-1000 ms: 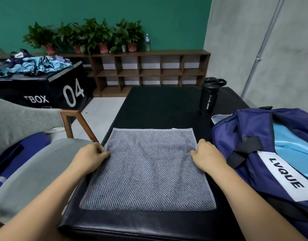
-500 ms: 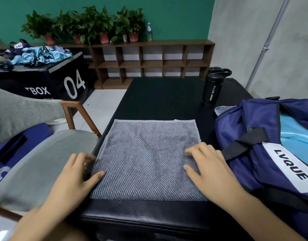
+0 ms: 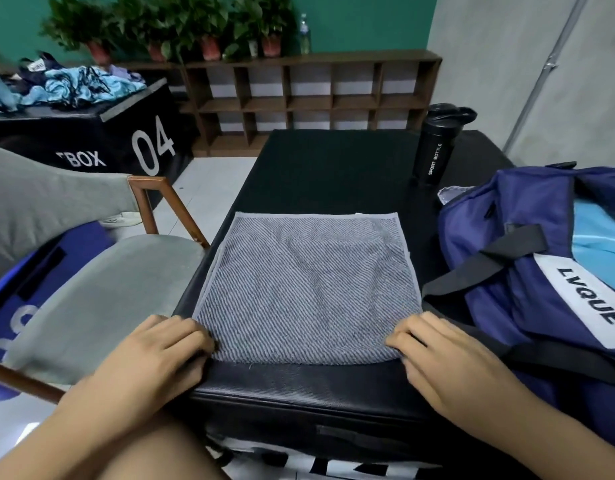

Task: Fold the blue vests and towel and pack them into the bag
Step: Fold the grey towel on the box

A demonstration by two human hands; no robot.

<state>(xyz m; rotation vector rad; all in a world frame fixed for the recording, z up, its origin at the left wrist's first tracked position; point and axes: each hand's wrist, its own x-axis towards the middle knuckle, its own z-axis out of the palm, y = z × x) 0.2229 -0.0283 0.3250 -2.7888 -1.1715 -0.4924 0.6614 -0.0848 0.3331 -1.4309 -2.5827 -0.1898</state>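
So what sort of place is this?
Probably a gym or fitness studio: a black padded box marked 04, a shaker labelled SPORT BOTTLE on the padded platform, and a wall of open cubby shelves.

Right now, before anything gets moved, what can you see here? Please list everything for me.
grey towel: one, striped grey, flat on the table's near end
table: one, black, centre
bag: one, navy, LVQUE label, right of the towel
vest: at least one, light blue, inside the bag
sport bottle: one, black, table's far right
chair: one, grey with wooden frame, left
box: one, black, marked 04, far left
clothes pile: one, blue, on the box
shelf: one, brown, against the green wall
potted plants: at least four, green, on the shelf
water bottle: one, clear, on the shelf
left hand: one, grips the towel's near left corner
right hand: one, grips the towel's near right corner
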